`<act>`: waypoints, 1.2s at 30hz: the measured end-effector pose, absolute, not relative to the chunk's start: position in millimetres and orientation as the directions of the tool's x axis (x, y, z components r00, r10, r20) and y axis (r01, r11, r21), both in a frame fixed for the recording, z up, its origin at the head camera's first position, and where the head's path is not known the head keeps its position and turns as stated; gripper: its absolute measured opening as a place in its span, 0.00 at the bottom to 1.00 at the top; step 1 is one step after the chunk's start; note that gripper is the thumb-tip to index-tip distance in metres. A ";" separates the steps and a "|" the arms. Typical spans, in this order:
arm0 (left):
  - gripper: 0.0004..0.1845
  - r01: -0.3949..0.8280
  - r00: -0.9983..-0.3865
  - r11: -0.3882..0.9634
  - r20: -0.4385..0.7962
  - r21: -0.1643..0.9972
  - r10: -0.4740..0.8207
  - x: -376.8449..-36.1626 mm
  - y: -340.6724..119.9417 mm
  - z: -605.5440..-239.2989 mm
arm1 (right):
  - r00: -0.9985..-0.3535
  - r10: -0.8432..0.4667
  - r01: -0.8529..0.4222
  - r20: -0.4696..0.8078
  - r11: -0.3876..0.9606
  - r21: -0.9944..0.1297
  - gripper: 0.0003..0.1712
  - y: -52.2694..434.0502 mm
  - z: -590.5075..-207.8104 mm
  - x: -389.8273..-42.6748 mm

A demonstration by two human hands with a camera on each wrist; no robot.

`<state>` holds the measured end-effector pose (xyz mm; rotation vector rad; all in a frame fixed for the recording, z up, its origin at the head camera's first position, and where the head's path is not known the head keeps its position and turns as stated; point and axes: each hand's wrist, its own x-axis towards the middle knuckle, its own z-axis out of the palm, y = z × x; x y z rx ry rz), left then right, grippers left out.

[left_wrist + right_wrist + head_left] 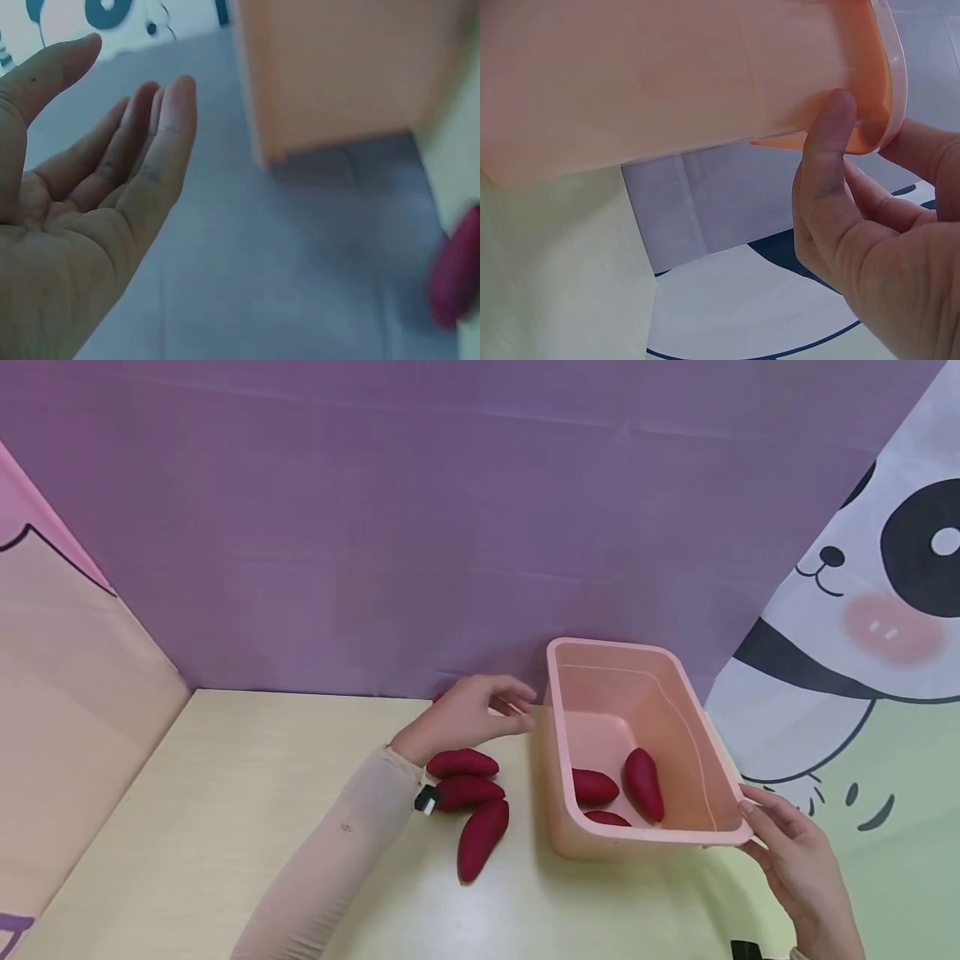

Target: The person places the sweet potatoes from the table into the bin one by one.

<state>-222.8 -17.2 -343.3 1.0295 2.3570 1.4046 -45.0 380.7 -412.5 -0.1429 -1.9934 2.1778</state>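
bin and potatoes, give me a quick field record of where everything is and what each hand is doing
bin: pink bin on the table, open top
in bin: three red potatoes
on table: three red potatoes left of the bin, a fourth partly hidden behind the left hand
left hand: left hand open, empty, above the table potatoes
right hand: right hand grips the bin's near right corner, thumb against its wall

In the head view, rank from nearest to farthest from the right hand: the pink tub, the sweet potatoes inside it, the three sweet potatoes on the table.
1. Pink tub: the right hand grips its near right corner.
2. Sweet potatoes inside tub: left of the hand.
3. Three sweet potatoes on table: beyond the tub's left wall.
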 end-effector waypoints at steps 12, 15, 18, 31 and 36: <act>0.18 0.303 -0.881 0.366 0.113 0.880 0.459 -212.7 -92.9 -420.0 | -0.976 0.210 -0.079 0.060 -0.083 -0.993 0.18 382.6 -414.8 -40.8; 0.18 0.252 -0.911 0.385 0.083 0.888 0.405 -213.6 -100.7 -435.6 | -0.974 0.219 -0.074 0.055 -0.075 -0.994 0.17 382.6 -415.4 -41.5; 0.20 0.194 -0.929 0.379 0.046 0.905 0.366 -216.1 -105.4 -450.8 | -0.973 0.221 -0.077 0.058 -0.076 -0.994 0.17 382.2 -415.9 -41.9; 0.28 -0.035 -0.935 0.282 -0.131 0.959 0.330 -222.9 -106.6 -488.8 | -0.974 0.215 -0.087 0.067 -0.084 -0.993 0.18 381.2 -417.4 -43.0; 0.28 -0.016 -0.938 0.305 -0.120 0.952 0.325 -226.8 -105.7 -494.9 | -0.975 0.211 -0.088 0.070 -0.077 -0.993 0.18 380.6 -416.3 -44.2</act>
